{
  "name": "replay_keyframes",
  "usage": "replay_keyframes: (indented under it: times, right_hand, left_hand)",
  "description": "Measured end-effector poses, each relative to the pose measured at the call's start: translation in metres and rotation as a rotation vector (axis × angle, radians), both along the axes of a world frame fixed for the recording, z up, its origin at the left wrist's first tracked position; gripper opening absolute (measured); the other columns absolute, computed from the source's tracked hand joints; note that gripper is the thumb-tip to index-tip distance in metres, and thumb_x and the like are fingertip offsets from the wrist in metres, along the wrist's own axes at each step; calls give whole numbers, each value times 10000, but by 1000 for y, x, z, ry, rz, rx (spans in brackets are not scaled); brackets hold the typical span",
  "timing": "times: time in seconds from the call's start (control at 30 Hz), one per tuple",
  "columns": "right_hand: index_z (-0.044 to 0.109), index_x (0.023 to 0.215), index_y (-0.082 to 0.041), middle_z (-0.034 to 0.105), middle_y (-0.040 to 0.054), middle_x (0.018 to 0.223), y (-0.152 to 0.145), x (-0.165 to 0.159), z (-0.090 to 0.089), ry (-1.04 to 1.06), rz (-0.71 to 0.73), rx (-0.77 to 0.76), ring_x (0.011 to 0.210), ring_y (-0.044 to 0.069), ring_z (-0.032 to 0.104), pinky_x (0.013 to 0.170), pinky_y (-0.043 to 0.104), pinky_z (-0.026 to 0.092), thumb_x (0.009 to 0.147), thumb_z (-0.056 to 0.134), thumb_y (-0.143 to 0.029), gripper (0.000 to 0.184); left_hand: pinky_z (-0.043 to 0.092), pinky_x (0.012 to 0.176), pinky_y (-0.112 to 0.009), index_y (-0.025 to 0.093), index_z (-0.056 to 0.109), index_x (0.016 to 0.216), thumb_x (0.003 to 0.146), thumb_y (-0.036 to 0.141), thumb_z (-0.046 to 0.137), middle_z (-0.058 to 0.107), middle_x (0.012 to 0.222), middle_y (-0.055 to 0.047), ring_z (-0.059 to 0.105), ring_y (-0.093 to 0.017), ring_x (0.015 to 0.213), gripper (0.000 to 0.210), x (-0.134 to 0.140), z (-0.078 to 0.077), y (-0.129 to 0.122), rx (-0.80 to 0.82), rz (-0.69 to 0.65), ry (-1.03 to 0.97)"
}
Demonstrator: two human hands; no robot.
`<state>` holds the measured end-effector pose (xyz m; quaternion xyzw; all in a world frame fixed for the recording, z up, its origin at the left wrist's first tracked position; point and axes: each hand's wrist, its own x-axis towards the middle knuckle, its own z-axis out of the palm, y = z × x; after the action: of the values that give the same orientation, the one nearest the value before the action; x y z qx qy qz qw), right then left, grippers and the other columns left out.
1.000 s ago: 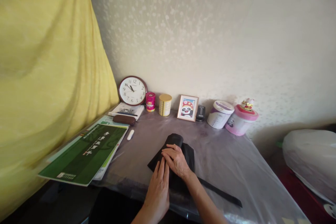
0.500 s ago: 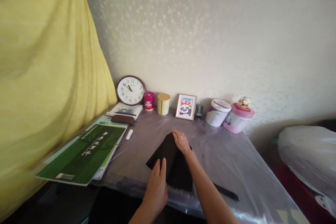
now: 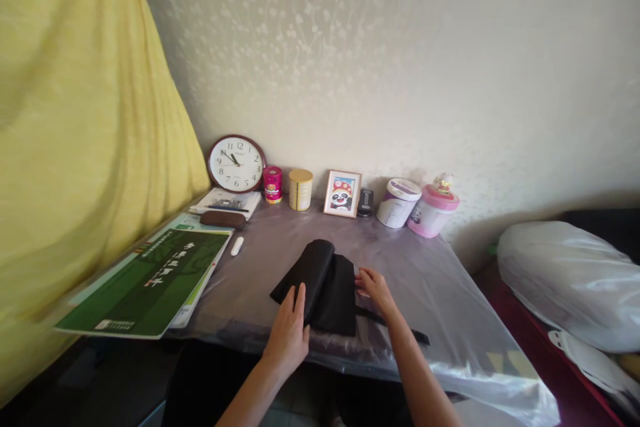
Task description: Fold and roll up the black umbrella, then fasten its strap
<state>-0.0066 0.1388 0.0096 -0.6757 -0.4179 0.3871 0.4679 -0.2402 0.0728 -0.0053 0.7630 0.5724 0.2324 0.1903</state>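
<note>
A black, soft roll-up sheet (image 3: 343, 300) lies near the table's front edge, its left part folded over into a thick roll and its right part flat. My left hand (image 3: 289, 332) holds the lower end of the roll, fingers along its upper side and thumb by the near end. At the flat part's right edge, the bent fingers of my right hand (image 3: 374, 288) are closed at the border; the exact grip is partly hidden. A black strap (image 3: 417, 335) runs out to the right, passing under my right wrist.
Left on the table are a green book (image 3: 150, 283), a brown case (image 3: 223, 219) and a small white object (image 3: 237, 246). Along the wall stand a clock (image 3: 237, 163), a pink can (image 3: 273, 185), a yellow-lidded can (image 3: 301, 190), a picture frame (image 3: 343, 193) and two tubs (image 3: 399, 203).
My right hand has moved from the top of the roll down to the flat part's right edge. My left hand stays on the roll. The camera view has shifted slightly.
</note>
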Motion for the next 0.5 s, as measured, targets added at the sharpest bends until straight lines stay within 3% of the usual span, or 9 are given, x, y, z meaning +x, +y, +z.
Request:
replay_keyframes:
  times: [0.23,0.5]
  right_hand:
    - [619,837,-164,611,1,685,-8,-7,7,87,-29,-45,606,121,609,488,219,510,742,539,-238,145]
    - [588,944,-174,580,-16,677,-8,-9,4,69,0,-129,551,91,570,468,193,474,759,547,-322,240]
  left_hand:
    - [309,1050,-422,158,66,1408,735,122,424,251,1437,-169,292,-277,1319,763,-2,6,-1,-19,-10,6]
    - [265,1081,-377,179,29,1414,699,123,470,172,1479,-138,221,-249,1352,842,-2,5,1,-87,-3,27]
